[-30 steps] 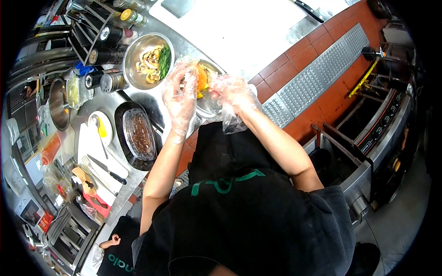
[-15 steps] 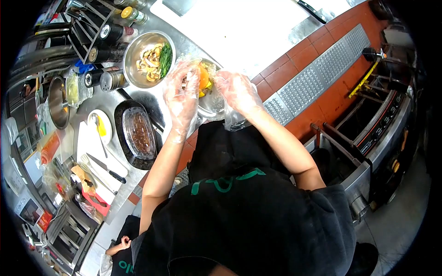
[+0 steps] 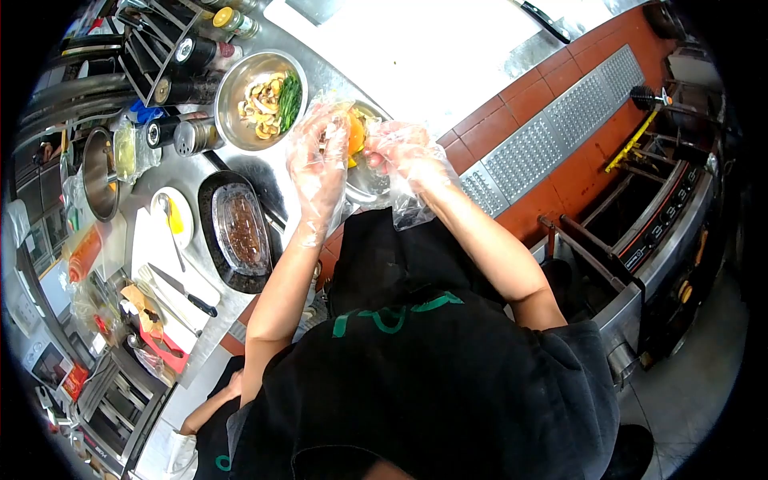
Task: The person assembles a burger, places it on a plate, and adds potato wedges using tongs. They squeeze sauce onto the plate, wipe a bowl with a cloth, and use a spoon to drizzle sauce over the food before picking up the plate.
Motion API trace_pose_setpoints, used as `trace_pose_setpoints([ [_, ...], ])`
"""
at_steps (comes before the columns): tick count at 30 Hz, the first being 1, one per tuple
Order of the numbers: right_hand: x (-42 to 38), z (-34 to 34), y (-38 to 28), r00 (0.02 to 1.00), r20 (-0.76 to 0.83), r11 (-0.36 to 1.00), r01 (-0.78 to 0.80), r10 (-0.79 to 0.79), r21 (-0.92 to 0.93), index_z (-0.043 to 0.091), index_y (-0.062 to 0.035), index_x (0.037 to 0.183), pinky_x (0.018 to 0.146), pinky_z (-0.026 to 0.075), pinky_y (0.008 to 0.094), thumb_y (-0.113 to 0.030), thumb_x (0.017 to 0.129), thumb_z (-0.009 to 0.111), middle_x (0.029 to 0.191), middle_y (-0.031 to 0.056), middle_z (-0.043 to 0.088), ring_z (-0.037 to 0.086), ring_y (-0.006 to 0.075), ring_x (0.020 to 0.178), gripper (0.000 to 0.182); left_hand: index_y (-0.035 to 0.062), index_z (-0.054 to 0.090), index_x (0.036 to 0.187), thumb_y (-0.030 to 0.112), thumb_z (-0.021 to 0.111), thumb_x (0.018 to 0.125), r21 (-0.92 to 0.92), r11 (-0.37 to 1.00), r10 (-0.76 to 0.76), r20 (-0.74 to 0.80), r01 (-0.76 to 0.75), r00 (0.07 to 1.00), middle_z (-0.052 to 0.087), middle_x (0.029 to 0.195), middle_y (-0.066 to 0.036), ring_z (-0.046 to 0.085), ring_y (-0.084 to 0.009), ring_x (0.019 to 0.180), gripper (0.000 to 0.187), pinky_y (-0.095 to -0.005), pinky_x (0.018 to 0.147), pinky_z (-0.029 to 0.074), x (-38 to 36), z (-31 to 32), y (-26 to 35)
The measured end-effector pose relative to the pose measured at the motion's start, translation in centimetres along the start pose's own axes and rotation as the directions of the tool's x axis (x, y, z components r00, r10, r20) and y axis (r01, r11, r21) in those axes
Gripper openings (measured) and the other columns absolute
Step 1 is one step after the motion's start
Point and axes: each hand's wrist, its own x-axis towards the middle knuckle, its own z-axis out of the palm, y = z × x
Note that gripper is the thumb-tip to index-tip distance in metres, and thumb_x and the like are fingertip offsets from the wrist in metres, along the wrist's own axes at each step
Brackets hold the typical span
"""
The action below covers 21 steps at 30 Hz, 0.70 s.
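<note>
My left hand (image 3: 318,156), in a clear plastic glove, is curled around a rounded orange-yellow piece of food (image 3: 355,134); its exact kind is not clear. Close by on the right, my right hand (image 3: 404,156), gloved the same way, has its fingertips drawn together beside that food. Whether anything is pinched in them is hidden. Beneath both hands is a steel bowl (image 3: 370,190), partly covered by them, with some yellow pieces in it. A second steel bowl (image 3: 225,130) beyond my left hand holds sliced mushrooms (image 3: 262,104) and green vegetables (image 3: 290,104).
A black oval dish (image 3: 210,210) carries a clear container of brown contents. Left of it are a white plate (image 3: 186,232) with a spoon, and a black-handled knife (image 3: 202,305) on a white board. Spice jars (image 3: 197,138) line the back. A co-worker's arm (image 3: 210,410) shows at lower left.
My right hand has turned slightly, its fingertips now lower and pointing toward the bowl. My left hand is nearly still. The co-worker's arm at lower left has shifted.
</note>
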Motion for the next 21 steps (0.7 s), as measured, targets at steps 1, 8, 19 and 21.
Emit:
trace_pose_setpoints([
  [1,0.2,-0.1,0.3,1.0,0.021,1.0,0.001,-0.002,0.015,0.062,-0.0013,0.08,0.049,0.046,0.0224,-0.011,0.08,0.067,0.07,0.0057,0.064,0.058,0.0104,0.057,0.011,0.0012,0.065,0.1,0.006,0.061,0.082,-0.024,0.999,-0.025,-0.007,0.025,1.0,0.063,0.108,-0.015,0.054,-0.0293,0.112,0.019,-0.0387,0.097,0.039,0.0,0.0,0.1],
  [8,-0.8,-0.5,-1.1,0.971,0.099,0.911,0.238,-0.217,-0.338,0.064,0.0021,0.086,0.055,0.048,0.026,-0.016,0.081,0.064,0.07,0.0082,0.065,0.06,0.013,0.059,0.018,0.002,0.065,0.102,0.009,0.063,0.081,0.019,1.0,-0.019,0.036,0.019,0.999,0.062,0.111,-0.015,0.053,-0.0295,0.113,0.022,-0.0387,0.097,0.038,0.0,-0.2,-0.1],
  [19,-1.1,-0.5,-1.5,0.973,-0.009,0.836,0.195,-0.233,-0.512,0.063,0.0037,0.093,0.059,0.049,0.0259,-0.013,0.083,0.062,0.07,0.0087,0.066,0.062,0.0143,0.061,0.019,0.0025,0.063,0.107,0.012,0.063,0.08,0.105,0.994,0.023,0.06,-0.029,0.998,0.06,0.114,-0.015,0.051,-0.0303,0.116,0.028,-0.0397,0.1,0.036,0.0,-1.2,1.0],
  [21,-0.9,-0.6,-1.4,0.984,0.03,0.902,0.174,-0.176,-0.395,0.063,0.0028,0.089,0.057,0.048,0.0246,-0.011,0.083,0.063,0.07,0.0078,0.065,0.061,0.0129,0.06,0.015,0.0015,0.063,0.108,0.012,0.062,0.082,0.078,0.997,0.011,0.068,-0.016,0.998,0.06,0.115,-0.015,0.05,-0.03,0.116,0.028,-0.0393,0.1,0.036,0.0,-1.2,0.8],
])
